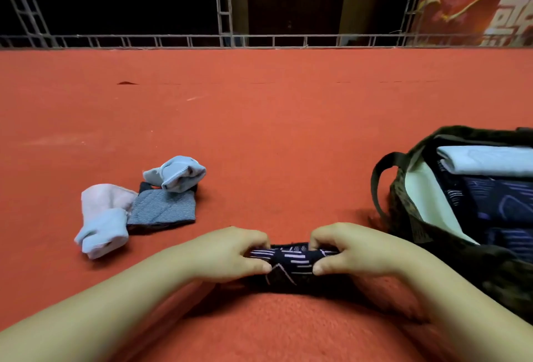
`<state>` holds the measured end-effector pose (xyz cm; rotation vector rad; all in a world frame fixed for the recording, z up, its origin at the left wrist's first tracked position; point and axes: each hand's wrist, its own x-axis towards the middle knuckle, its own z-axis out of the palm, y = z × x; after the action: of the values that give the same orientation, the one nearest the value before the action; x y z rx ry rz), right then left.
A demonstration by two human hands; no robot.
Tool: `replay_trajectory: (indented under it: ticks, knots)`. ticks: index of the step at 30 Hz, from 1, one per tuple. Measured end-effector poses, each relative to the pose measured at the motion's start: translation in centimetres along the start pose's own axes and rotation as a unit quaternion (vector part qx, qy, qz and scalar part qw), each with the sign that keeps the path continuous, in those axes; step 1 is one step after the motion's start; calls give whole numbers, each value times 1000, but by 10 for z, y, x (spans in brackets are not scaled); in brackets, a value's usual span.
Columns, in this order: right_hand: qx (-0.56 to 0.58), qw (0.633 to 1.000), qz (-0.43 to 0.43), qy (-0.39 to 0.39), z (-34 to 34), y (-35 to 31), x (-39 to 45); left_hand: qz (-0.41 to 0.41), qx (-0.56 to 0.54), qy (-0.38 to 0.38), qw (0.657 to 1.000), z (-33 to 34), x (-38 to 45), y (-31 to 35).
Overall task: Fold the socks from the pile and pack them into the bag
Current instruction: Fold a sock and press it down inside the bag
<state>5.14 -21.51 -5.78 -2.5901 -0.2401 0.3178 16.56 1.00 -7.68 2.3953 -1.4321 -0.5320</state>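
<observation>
A wide red carpet [259, 131] carries everything here. At the right edge sits the dark bag [409, 217], its mouth open, with a pale blue folded piece and dark patterned fabric already inside. Well to the left lies the pile of socks [138, 206]: pale blue, pink and grey striped ones, touching one another. Close to the person, between pile and bag, the dark patterned sock [291, 263] lies on the carpet with its long axis running left to right. The left hand [230, 255] pinches its left end and the right hand [352, 252] its right end, fingers curled over the top and thumbs pressed on the near side. The bag lies to the right, so the right hand is nearer for packing.
</observation>
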Motion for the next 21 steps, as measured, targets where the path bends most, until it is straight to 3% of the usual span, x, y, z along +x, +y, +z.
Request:
replay_trajectory:
  ticks: [4, 8, 11, 14, 17, 21]
  knots:
    - [55, 997, 27, 46, 2, 3, 2, -69, -104, -41, 991, 4, 0, 5]
    - [-10, 983, 140, 116, 27, 18, 14, -129, -18, -19, 991, 9, 10, 2]
    - [-34, 980, 170, 95, 37, 20, 19, -167, -95, -18, 981, 11, 16, -6]
    - [-12, 986, 163, 30, 32, 17, 13, -161, -144, -60, 974, 9, 15, -6]
    - [60, 988, 138, 13, 27, 15, -5, -144, -154, -92, 973, 7, 8, 5]
    - [190, 972, 86, 110, 32, 12, -29, -113, -276, -18, 954, 8, 3, 18]
